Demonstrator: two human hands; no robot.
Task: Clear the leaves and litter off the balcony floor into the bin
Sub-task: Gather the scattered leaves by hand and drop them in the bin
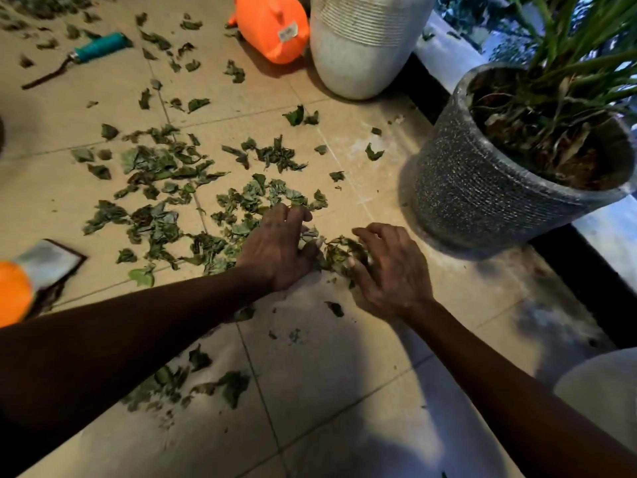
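Note:
Dry green leaves (162, 167) lie scattered over the beige tiled balcony floor (327, 374), thickest at the centre and left. My left hand (279, 246) lies palm down on the leaves with its fingers curled, and my right hand (389, 267) faces it. Between the two hands sits a small bunch of leaves (336, 253), pressed from both sides with curled fingers. More leaves (206, 381) lie under my left forearm. No bin is clearly in view.
A grey speckled plant pot (482, 188) stands just right of my hands, a white ribbed pot (362, 50) behind it. An orange watering can (272, 25) lies at the back. A teal-handled tool (86, 51) lies far left. An orange-handled scoop (44, 263) sits at the left edge.

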